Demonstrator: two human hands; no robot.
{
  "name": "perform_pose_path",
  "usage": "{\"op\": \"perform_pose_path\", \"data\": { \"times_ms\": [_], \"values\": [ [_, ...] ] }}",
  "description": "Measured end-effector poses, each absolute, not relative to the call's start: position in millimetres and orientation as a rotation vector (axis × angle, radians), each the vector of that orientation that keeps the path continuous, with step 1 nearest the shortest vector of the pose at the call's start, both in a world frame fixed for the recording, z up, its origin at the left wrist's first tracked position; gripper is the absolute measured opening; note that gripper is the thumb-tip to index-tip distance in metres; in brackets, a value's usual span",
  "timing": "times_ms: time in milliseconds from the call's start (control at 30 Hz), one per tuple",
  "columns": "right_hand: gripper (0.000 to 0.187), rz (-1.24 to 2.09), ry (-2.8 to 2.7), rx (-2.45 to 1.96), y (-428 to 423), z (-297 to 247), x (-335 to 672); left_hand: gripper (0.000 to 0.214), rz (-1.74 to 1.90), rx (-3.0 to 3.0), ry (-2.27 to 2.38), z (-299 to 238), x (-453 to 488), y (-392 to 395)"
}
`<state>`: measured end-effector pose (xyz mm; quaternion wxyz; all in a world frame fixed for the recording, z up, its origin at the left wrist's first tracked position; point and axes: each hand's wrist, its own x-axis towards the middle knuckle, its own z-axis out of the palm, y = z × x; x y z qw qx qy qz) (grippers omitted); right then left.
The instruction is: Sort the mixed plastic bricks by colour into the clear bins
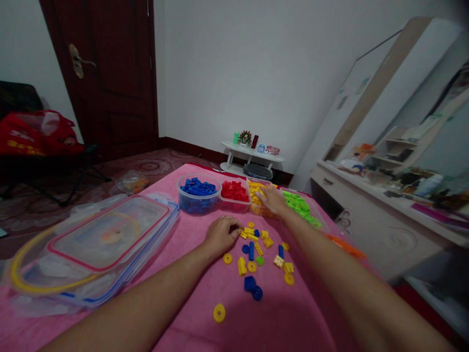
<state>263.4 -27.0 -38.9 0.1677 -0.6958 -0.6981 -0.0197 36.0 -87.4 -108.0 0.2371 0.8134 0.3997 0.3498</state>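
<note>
My left hand [222,236] rests on the pink cloth with its fingers curled, thumb and fingertips closing at a yellow building block [244,234]. Over the container of yellow blocks [259,209] reaches my right hand [273,199], fingers stretched out and apart among the pieces at the top. Between my forearms lie loose pieces: several yellow blocks and rings, among them a yellow ring [219,313], blue pieces such as a blue block [249,283], and one small green piece [260,261].
Beside the yellow container stand a round tub of blue blocks [200,204], a box of red blocks [235,194] and a box of green blocks [302,208]. Orange pieces [346,247] lie right of my right arm. Stacked clear lids [110,232] cover the left side.
</note>
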Motion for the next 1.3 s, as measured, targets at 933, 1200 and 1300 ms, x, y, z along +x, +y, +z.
{"op": "perform_pose_path", "data": {
  "times_ms": [933,1200,1300],
  "values": [
    [0.011,1.185,-1.005,-1.236,-142.2,-46.1,201.2,0.014,1.417,2.030,0.882,-73.0,28.3,-105.0],
    [0.043,1.928,-0.564,-0.709,-152.1,-44.9,172.9,0.011,1.415,2.008,0.846,-57.2,33.4,-119.8],
    [0.035,1.857,-0.517,-0.748,-150.2,-43.9,179.0,0.010,1.424,2.102,0.797,-52.9,32.0,-117.8]
  ]
}}
